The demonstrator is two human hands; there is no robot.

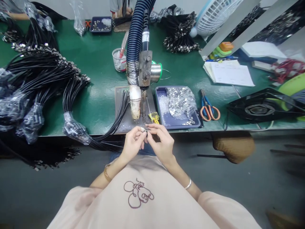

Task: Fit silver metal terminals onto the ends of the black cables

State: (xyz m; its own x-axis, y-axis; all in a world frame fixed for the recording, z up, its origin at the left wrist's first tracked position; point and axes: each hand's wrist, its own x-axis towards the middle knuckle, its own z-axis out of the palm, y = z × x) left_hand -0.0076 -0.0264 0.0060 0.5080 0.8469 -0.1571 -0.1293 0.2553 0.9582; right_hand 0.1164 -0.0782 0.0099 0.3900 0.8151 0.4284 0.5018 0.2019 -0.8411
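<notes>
Left hand (132, 143) and right hand (160, 143): brought together at the near edge of the green bench (100, 63), fingertips pinched from both sides on a small metal connector (145, 130) at the end of a thin black cable (111, 144). Whether the connector was already seated on the cable end could not be told; the piece was too small.

Black cable: ran from the fingertips leftward and joined a sheaf of like cables (119, 111) that draped over the bench edge.

Soldering fixture (143, 68): stood upright on a grey base plate (124, 117) just beyond the hands, with a ribbed blue hose (135, 28) rising from it and a solder spool (156, 72) at its right side.

Blue tray (164, 119): just right of the plate, holding a clear bag of metal shells (179, 101).

Orange-handled scissors (207, 108): right of the tray, lying flat.

Bundled black cables (43, 73): heaped at far left, some bagged.

Plastic cup (118, 60): behind the fixture.

White fan (216, 14): far right.

Papers (230, 73): right, near the fan.
</notes>
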